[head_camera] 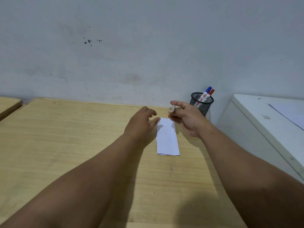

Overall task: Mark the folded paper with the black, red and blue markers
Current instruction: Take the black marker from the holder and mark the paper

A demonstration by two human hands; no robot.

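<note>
A folded white paper (167, 139) lies flat on the wooden table (65, 145). My left hand (141, 123) hovers at the paper's far left corner with fingers apart, the thumb tip at the paper's edge. Above the paper's far end, my right hand (185, 117) is closed around a marker (171, 109). Its pale barrel end points toward me and a dark part shows between the fingers; it is blurred. The blue marker (207, 92) and the red marker (210, 94) stand in a black mesh cup (201, 104) behind my right hand.
The table's back edge meets a grey wall. A white cabinet (266, 122) with a sheet on top stands close on the right. A second wooden table (8, 104) sits at the far left, across a narrow gap.
</note>
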